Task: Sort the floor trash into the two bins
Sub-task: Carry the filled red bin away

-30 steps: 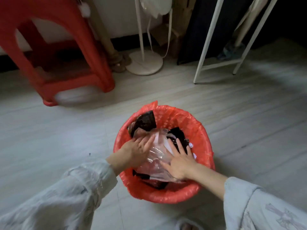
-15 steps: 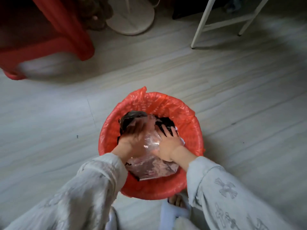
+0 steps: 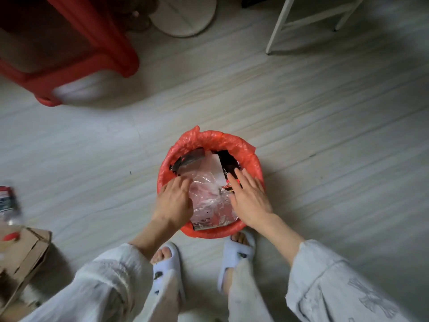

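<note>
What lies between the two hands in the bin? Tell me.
In the head view, crumpled clear plastic wrap fills the gap between the left hand and right hand, inside the red-lined bin.

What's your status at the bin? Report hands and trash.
Left hand and right hand flat on clear plastic. Trash piled to rim of red-lined bin. Cardboard box on floor, left.

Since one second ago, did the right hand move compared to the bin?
Yes. The right hand has slid off the clear plastic wrapper toward the right rim of the red-lined bin, fingers straight over the black packaging.
</note>
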Demonstrator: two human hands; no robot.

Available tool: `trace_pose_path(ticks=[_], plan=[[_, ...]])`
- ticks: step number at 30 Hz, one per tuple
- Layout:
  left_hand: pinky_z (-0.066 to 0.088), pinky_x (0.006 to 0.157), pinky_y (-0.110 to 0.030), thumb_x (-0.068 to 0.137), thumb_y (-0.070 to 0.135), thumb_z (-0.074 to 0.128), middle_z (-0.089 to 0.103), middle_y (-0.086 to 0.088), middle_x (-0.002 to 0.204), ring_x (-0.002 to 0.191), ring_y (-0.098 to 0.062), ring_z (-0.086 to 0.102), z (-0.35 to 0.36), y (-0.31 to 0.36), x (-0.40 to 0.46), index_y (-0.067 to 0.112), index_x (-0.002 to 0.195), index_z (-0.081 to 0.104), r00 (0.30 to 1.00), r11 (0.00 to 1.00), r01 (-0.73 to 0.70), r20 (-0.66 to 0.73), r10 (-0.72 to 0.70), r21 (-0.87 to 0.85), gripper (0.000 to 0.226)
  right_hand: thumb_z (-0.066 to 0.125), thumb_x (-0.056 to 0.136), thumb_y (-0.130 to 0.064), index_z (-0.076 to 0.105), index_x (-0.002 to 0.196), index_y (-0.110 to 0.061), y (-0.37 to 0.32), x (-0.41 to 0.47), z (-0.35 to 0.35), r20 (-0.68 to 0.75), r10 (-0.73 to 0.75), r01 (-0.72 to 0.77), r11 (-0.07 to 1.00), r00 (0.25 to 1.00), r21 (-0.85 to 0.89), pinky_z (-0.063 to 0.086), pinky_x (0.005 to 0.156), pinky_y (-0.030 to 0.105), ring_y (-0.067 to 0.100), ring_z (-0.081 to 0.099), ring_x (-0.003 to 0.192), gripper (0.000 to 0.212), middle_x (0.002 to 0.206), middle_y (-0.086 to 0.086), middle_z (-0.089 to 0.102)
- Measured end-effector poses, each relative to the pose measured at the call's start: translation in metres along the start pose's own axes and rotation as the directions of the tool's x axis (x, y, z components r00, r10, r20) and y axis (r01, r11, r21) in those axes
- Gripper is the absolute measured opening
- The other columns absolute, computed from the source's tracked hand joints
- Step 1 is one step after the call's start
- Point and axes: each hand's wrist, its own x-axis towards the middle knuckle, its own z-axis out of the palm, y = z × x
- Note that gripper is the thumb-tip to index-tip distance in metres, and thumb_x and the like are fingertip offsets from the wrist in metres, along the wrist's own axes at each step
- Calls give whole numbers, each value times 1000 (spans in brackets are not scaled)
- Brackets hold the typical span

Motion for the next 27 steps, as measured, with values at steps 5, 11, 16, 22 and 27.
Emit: trace_pose_path(ticks=[5, 11, 16, 22, 27], plan=[[36, 100, -42, 80, -3, 44, 43, -17, 136, 123, -36, 42, -13, -30, -1, 8, 136, 40, 943, 905, 319, 0, -332, -281, 57, 44, 94, -13, 18, 148, -11, 17, 12, -8, -157, 71, -41, 981, 985, 189, 14, 119, 37, 27, 6, 146, 60, 157, 11, 10], [42, 75, -31, 91, -4, 36, 59, -5, 98, 89, -18, 51, -27, -37, 18, 15, 105, 58, 761, 320, 615, 436, -480, -721, 33, 42, 94, -9, 27, 145, -9, 35, 37, -12, 158, 488, -422, 498, 859, 757, 28, 113, 36, 27, 33, 137, 53, 150, 15, 32], [44, 83, -41, 80, -9, 32, 58, -8, 85, 83, -21, 51, -44, -32, 16, 18, 90, 62, 743, 323, 653, 496, -449, -685, 42, 45, 91, -15, 59, 77, -20, 44, 17, -33, 327, 463, -459, 205, 824, 865, 45, 75, 32, 20, 58, 83, 21, 92, 7, 65], [44, 77, -36, 87, -5, 31, 62, -7, 89, 84, -22, 55, -109, 25, -25, 15, 111, 59, 755, 292, 609, 425, -500, -738, 41, 49, 93, -14, 59, 82, -22, 40, -70, -98, 367, 484, -427, 14, 794, 904, 44, 62, 22, 9, 56, 68, 17, 80, 1, 63], [48, 76, -37, 85, -6, 31, 65, -9, 102, 92, -26, 59, -203, 96, -68, 8, 120, 56, 787, 328, 571, 387, -480, -753, 45, 48, 89, -8, 65, 103, -8, 40, -165, -192, 381, 476, -414, -39, 792, 910, 39, 58, 23, 10, 50, 62, 22, 84, 6, 58]])
